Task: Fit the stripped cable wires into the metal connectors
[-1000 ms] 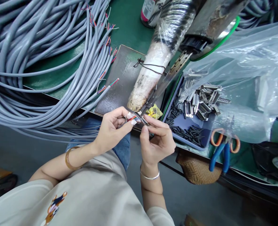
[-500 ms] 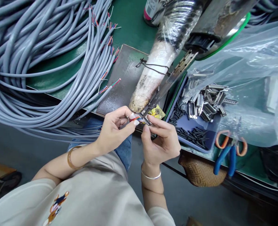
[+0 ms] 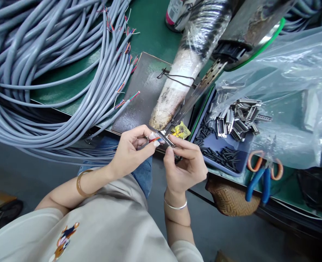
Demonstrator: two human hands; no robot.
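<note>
My left hand point(image 3: 133, 145) pinches several thin coloured wires point(image 3: 156, 139), with thumb and forefinger close to their ends. My right hand point(image 3: 184, 163) grips a small metal multi-pin connector point(image 3: 166, 139) between thumb and fingers. The wire ends meet the connector's row of pins; whether each one is joined is too small to tell. Just above the connector, the shaft of a soldering iron point(image 3: 186, 103) slants down from a holder. Its tip is close to the connector, and I cannot tell whether they touch. The cable behind the wires is mostly hidden by my left hand.
Grey cables point(image 3: 54, 69) with stripped ends pile up on the left. A white-wrapped duct point(image 3: 169, 91) hangs over a dark plate point(image 3: 147, 83). On the right, a blue tray point(image 3: 238, 160) holds connectors and black sleeves, beside a plastic bag point(image 3: 289, 98) and blue-and-orange pliers point(image 3: 266, 176).
The connector has turned slightly, and more of its pin row shows beside the iron's tip. Both hands keep their grips; the right has shifted a little left.
</note>
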